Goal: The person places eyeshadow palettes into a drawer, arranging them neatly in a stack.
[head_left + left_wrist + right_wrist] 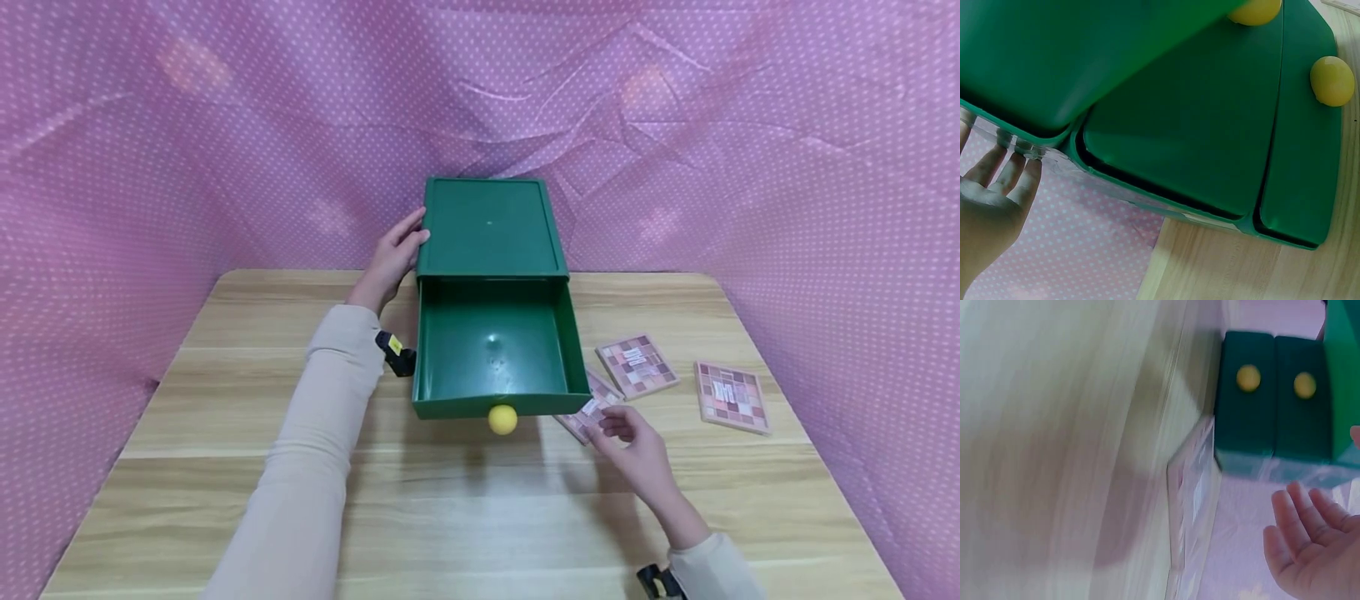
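Note:
A green drawer cabinet (487,225) stands at the back of the table, its top drawer (457,409) pulled far out with nothing inside. The drawer has a round yellow knob (502,419). My left hand (393,258) rests against the cabinet's left side, fingers extended along it. My right hand (633,450) holds nothing, its fingers loosely bent near the drawer's front right corner. Beneath that corner lies a flat square pink checkered case (577,423), partly hidden by drawer and hand. In the right wrist view the right hand (1316,544) shows its palm beside the cabinet.
Two more pink checkered cases (637,367) (732,397) lie on the wooden table (240,417) to the right. Below the pulled-out drawer are two closed drawers (1179,144) (1300,150) with yellow knobs. Pink dotted cloth (337,125) hangs around the table's back and sides.

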A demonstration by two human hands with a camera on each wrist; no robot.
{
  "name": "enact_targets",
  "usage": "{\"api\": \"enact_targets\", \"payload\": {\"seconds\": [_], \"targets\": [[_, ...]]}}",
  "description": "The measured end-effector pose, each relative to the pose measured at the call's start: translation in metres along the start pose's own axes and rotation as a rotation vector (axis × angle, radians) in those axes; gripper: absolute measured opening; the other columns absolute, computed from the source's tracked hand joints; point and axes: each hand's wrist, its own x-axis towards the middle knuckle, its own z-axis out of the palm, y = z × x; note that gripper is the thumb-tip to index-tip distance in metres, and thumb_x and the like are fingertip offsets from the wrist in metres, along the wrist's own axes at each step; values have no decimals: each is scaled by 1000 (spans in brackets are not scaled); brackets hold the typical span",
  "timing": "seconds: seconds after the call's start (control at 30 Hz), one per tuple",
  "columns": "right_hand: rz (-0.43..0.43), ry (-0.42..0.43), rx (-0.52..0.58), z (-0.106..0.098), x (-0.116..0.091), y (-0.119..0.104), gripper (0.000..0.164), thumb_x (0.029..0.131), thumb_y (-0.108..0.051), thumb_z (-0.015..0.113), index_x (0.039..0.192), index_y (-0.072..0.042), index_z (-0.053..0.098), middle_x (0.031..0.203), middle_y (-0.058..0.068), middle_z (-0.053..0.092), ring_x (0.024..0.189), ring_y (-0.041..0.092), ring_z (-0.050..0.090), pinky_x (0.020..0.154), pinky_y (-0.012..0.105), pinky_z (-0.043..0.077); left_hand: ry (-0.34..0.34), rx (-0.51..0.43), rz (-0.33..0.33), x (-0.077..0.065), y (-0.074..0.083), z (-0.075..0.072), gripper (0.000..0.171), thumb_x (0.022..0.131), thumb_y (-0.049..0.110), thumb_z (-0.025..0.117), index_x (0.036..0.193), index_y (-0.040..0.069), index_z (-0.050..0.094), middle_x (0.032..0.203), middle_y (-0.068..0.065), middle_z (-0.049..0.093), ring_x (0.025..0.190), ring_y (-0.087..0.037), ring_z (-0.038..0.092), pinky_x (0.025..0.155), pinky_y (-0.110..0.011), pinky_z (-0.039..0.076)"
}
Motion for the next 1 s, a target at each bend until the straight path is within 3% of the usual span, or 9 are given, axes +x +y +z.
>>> {"api": "enact_targets", "payload": {"seconds": [0.33,0.6,0.77,1.0], "targets": [[9,94,-189,-36,21,30,47,77,-25,65,106,7,50,100,23,54,89,35,51,75,46,40,9,-3,-4,1,1,2,44,88,22,50,131,25,40,134,-2,33,112,-20,42,85,-31,39],[41,121,-293,-64,37,44,63,78,-31,63,116,15,40,112,32,43,102,43,39,82,52,31,8,5,5,2,1,2,44,88,22,50,131,25,39,134,-2,32,112,-19,42,84,-30,39],[127,148,-353,-78,48,53,71,79,-33,60,123,14,32,117,34,36,106,47,33,85,54,27,12,4,2,4,1,2,44,88,23,50,131,25,39,134,-2,32,112,-18,41,86,-30,38],[223,225,-397,-91,60,70,72,79,-36,58,123,15,32,117,35,37,104,47,35,84,54,28,17,0,2,6,1,2,44,88,23,50,130,26,40,134,-1,32,112,-17,41,87,-31,37]]}}
